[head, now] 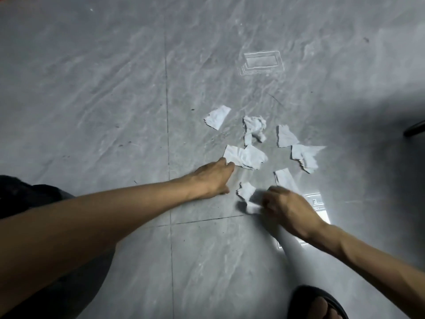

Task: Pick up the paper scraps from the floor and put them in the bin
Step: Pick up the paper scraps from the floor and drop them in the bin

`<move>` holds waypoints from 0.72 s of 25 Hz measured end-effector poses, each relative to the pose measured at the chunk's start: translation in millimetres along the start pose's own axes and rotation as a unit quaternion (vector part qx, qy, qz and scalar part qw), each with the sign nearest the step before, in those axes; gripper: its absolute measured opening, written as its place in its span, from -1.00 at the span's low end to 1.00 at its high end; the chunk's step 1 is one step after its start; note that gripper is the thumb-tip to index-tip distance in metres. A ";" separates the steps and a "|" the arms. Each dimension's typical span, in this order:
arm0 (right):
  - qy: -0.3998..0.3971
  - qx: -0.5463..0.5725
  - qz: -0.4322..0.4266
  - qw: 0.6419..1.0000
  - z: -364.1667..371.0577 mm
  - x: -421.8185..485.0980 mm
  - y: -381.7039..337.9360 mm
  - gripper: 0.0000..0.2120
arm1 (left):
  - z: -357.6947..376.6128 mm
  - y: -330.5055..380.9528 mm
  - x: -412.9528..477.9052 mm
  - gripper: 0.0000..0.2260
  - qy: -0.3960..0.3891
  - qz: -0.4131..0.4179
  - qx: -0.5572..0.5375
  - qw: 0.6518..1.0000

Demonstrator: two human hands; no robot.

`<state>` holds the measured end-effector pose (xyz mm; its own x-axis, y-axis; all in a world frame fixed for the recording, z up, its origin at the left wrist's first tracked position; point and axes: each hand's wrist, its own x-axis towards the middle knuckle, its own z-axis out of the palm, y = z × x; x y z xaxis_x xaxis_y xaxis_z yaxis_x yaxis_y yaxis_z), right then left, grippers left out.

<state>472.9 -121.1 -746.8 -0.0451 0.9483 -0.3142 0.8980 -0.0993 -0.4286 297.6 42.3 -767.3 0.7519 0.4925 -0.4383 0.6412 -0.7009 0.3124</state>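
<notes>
Pinching flat scrap (245, 157), left hand (212, 178)

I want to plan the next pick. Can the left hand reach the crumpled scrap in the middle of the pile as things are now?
Probably yes. The left hand rests at the flat scrap just before the crumpled scrap, and only open floor and flat paper lie between them.

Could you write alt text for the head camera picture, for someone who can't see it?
Seen from above, a person's two bare hands reach for torn white paper scraps scattered on a grey tiled floor. The left hand touches the edge of a flat scrap; the right hand, blurred, pinches a crumpled scrap. No bin is in view.
</notes>
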 end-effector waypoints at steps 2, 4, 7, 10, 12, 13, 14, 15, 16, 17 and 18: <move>0.099 0.030 0.043 0.994 -9.8 -1.2 23.5 -0.90 | 19.1 -10.6 2.2 -0.77 0.053 0.017 -0.050 0.997; 0.148 0.008 0.098 0.984 -14.5 -1.4 47.0 -0.89 | 24.1 -17.5 6.3 -0.84 0.087 0.021 -0.086 0.992; 0.120 0.003 0.118 0.986 -1.1 -1.2 64.4 -0.90 | 19.8 -14.6 8.7 -0.86 0.127 0.024 -0.122 0.984; 0.127 0.068 0.123 0.982 11.0 1.2 67.4 -0.90 | 18.3 9.5 8.8 -0.86 0.153 0.147 -0.044 0.976; 0.144 0.110 0.142 0.973 11.0 3.0 67.4 -0.90 | 25.9 26.4 11.7 -0.85 0.105 0.203 0.025 0.973; 0.155 0.142 0.162 0.964 9.7 3.0 66.0 -0.90 | 28.5 31.9 13.0 -0.86 0.086 0.209 0.044 0.973; 0.166 0.189 0.190 0.949 6.9 4.1 63.8 -0.88 | 30.3 33.5 14.6 -0.86 0.075 0.207 0.047 0.974; 0.175 0.253 0.220 0.926 2.7 5.8 60.9 -0.89 | 31.1 33.3 15.7 -0.87 0.064 0.196 0.029 0.978; 0.179 0.327 0.245 0.895 -1.0 7.6 57.8 -0.88 | 31.4 32.7 15.5 -0.89 0.045 0.175 0.000 0.984; 0.177 0.395 0.259 0.863 -4.4 9.2 54.0 -0.87 | 30.3 32.3 13.3 -0.92 0.024 0.148 -0.031 0.988; 0.171 0.452 0.260 0.836 -7.3 10.9 49.0 -0.86 | 27.3 32.1 9.9 -0.93 0.016 0.122 -0.059 0.991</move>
<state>519.7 -113.4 -765.1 0.5158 0.7210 -0.4628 0.0531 -0.5661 -0.8226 321.4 10.6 -784.6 0.8899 0.3334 -0.3114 0.4520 -0.7368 0.5028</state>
